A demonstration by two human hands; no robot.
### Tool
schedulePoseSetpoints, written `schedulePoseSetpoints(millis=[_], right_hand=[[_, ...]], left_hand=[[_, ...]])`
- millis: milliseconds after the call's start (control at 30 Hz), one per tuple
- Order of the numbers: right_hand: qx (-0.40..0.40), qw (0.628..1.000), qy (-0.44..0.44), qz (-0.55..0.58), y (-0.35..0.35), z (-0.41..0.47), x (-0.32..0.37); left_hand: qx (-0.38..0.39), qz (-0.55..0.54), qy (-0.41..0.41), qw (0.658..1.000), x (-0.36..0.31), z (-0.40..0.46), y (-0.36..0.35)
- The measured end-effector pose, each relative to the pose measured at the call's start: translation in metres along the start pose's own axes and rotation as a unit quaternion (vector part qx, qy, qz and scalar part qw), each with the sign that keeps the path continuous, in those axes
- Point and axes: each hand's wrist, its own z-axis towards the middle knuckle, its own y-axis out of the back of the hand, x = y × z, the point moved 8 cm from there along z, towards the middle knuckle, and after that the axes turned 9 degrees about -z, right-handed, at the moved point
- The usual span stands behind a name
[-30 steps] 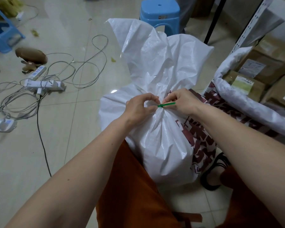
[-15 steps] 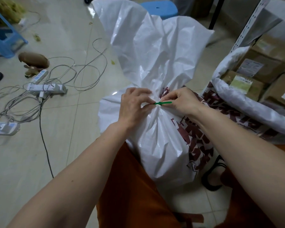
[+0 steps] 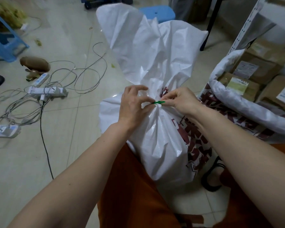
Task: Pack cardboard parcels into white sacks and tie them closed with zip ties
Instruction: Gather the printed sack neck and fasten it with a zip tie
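The green zip tie [image 3: 158, 102] showed shorter than a moment earlier, pulled tighter round the gathered neck of the white sack [image 3: 156, 142] standing on the floor. Left hand [image 3: 133, 104] and right hand [image 3: 183, 101] both pinched it, nearly closed.

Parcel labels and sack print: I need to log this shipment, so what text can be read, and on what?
None is readable.
Tied sack: large dark red characters, creased, cut off by folds.
Open sack: the same red print, partly hidden.
Parcel labels: too small and blurred.
Power strips: markings too small.
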Motion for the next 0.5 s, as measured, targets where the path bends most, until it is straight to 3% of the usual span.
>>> schedulePoseSetpoints(millis=[167,333,500], right_hand=[[-0.002,1.0,0.025,-0.015,0.001,-0.003,0.009],[-0.024,0.999,0.023,0.005,0.013,-0.006,0.006],[-0.018,1.0,0.015,0.018,0.01,-0.009,0.009]], left_hand=[[0.024,-0.024,0.033,0.999,-0.003,0.002,0.001],[0.0,0.0,0.072,0.997,0.013,-0.005,0.006],[-0.024,-0.006,0.046,0.999,-0.008,-0.003,0.007]])
